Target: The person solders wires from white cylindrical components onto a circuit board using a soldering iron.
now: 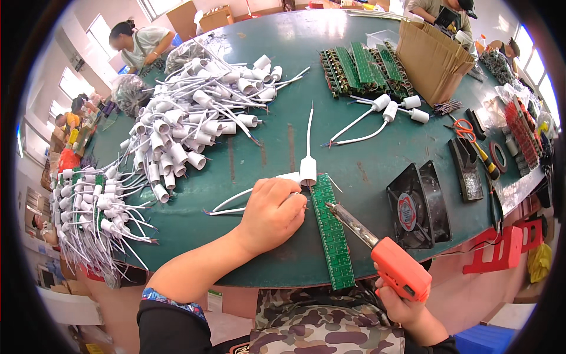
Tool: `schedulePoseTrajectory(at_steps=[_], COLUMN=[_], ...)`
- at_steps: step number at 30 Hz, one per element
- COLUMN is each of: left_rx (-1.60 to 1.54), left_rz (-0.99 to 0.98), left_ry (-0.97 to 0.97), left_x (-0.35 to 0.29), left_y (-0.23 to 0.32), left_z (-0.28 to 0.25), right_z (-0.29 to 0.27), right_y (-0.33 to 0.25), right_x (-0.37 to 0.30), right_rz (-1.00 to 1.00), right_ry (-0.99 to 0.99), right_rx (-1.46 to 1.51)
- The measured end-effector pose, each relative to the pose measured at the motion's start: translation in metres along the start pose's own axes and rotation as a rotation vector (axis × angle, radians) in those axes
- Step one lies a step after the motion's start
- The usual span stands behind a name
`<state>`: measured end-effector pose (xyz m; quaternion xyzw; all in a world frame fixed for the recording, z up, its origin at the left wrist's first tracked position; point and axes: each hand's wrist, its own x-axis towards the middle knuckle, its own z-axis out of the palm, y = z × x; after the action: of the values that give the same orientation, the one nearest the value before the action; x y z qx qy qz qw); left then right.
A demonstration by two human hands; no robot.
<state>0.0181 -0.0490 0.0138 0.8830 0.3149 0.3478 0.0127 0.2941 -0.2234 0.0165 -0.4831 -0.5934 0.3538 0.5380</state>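
A narrow green circuit board strip (337,253) lies lengthwise in front of me, its near end at the table's edge. My right hand (402,305) grips a red-handled soldering iron (401,268), its tip at the upper part of the strip. My left hand (270,209) is closed beside the strip's far end, fingertips pressed together; what they pinch is hidden. Just beyond them stands a white plastic cap (308,171) with its wire pointing away. Another white cap (289,176) is partly covered by my left hand, and white wires (230,203) stretch out to its left.
A large pile of wired white caps (177,133) covers the left; wired boards (97,206) sit nearer. Green boards (362,68) and a cardboard box (433,59) stand far right. A black fan (417,206) and orange-handled scissors (464,130) are at right. Other people work around the table.
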Motion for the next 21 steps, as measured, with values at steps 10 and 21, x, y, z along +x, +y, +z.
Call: schedulePoseTrajectory(at_steps=[10,21], left_rx=[0.01,0.01], left_rz=[0.03,0.021], left_ry=[0.014,0.008], left_x=[0.006,0.003], left_y=[-0.001,-0.003], left_z=[0.01,0.013], right_z=[0.007,0.001], right_y=[0.006,0.016], right_x=[0.006,0.025], right_rz=[0.014,-0.259], right_ry=[0.027,-0.119], right_rx=[-0.059,-0.219])
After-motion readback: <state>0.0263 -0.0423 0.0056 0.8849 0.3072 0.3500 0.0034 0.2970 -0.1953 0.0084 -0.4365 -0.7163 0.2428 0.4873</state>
